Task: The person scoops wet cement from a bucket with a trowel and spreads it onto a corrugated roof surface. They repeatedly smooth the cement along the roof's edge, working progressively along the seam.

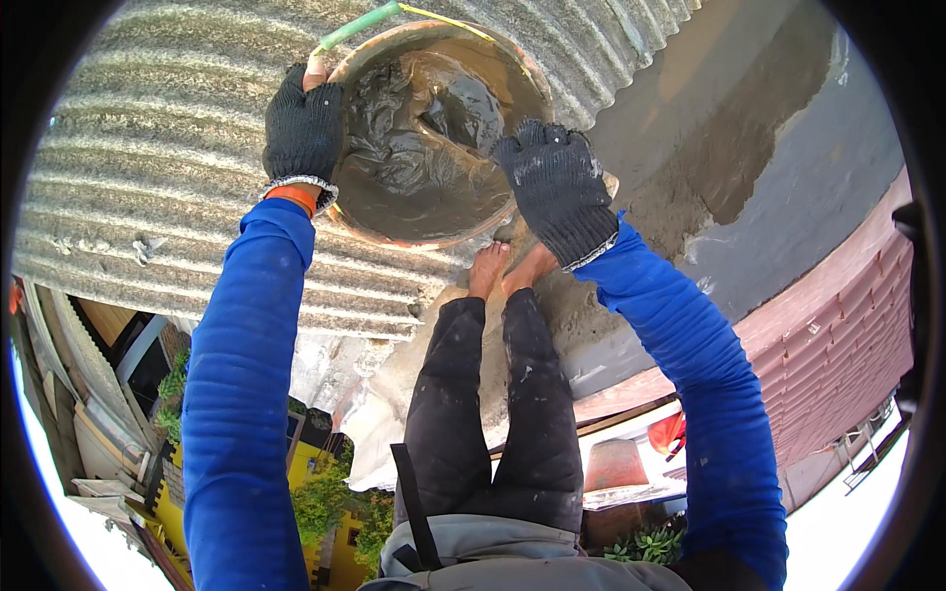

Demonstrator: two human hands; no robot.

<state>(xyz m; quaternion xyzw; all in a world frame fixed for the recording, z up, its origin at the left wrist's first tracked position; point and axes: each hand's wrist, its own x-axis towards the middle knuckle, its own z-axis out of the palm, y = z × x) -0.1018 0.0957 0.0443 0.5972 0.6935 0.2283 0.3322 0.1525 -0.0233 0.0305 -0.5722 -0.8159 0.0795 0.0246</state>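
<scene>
A round bucket of wet grey mortar stands at the top middle, its green-sleeved handle tipped toward the far side. My left hand, in a black knit glove with the thumb bare, is closed on the bucket's left rim near the handle's end. Over the right rim, my gloved right hand makes a fist around what looks like a mortar-coated trowel. Its blade sinks into the mix, and a pale handle end shows beyond the fist. The glove hides most of the grip.
Corrugated roof sheets spread to the left and behind the bucket. On the right runs a strip of wet grey mortar, bordered by pink roof tiles. My bare feet stand close to the bucket. Plants and yellow walls show far below the roof edge.
</scene>
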